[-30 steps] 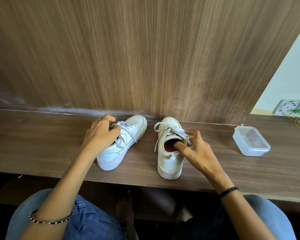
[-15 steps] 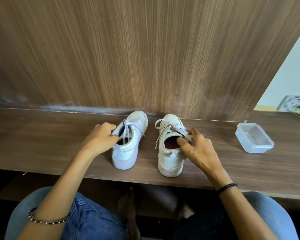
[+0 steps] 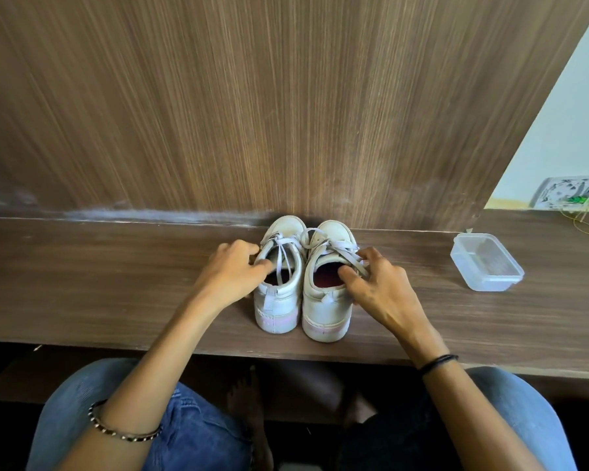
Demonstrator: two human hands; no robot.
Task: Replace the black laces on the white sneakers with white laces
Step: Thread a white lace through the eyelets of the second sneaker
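Note:
Two white sneakers stand side by side on the wooden shelf (image 3: 116, 283), toes against the back panel, heels toward me. Both carry white laces. My left hand (image 3: 230, 277) grips the collar of the left sneaker (image 3: 279, 300) from its left side, thumb inside the opening. My right hand (image 3: 376, 283) grips the collar of the right sneaker (image 3: 323, 311) from its right side, thumb inside over the red insole. A loose white lace end hangs into the left sneaker's opening. No black laces are in view.
A clear plastic container (image 3: 487, 263) sits on the shelf to the right. Farther right, by the pale wall, are a white wall plate (image 3: 572, 195) and a thin yellow wire (image 3: 582, 222). A brown wood panel rises right behind the shoes. My knees are below the shelf edge.
My left hand has turned the left sneaker straight and slid it right against the other. My right hand has pushed the right sneaker back. The pair now touches, toes at the panel.

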